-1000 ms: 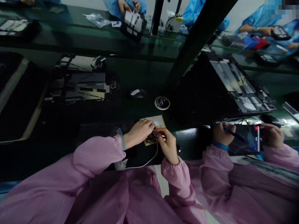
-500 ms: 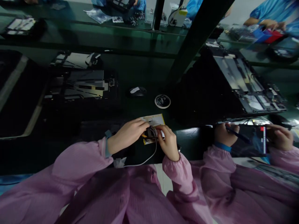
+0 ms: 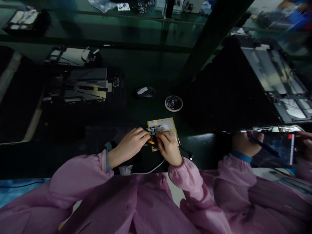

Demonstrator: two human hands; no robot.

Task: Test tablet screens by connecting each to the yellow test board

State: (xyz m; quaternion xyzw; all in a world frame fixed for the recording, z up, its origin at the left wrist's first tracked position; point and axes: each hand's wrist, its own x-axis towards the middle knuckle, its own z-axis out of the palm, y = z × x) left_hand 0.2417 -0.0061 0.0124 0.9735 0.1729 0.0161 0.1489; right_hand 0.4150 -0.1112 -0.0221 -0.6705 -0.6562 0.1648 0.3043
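A small yellow-and-white flat part (image 3: 162,125) lies on the dark green bench just beyond my fingers. My left hand (image 3: 129,146) has its fingers curled and pinched at the part's near-left edge, on small wires or a connector I cannot make out. My right hand (image 3: 168,148) is also curled, knuckles up, its fingertips meeting the left hand's over the same spot. A white cable (image 3: 148,170) runs from under my right hand toward my body. Both of my sleeves are pink.
A white round dish (image 3: 174,103) and a black mouse (image 3: 144,92) sit beyond the part. An opened device chassis (image 3: 83,85) lies at left, a larger one (image 3: 275,78) at right. A neighbour in pink at right holds a tablet (image 3: 275,149) and a stylus.
The view has tilted down and the far workers have left the picture. My right hand rolled over the part, covering the connector, and both hands drew slightly closer together.
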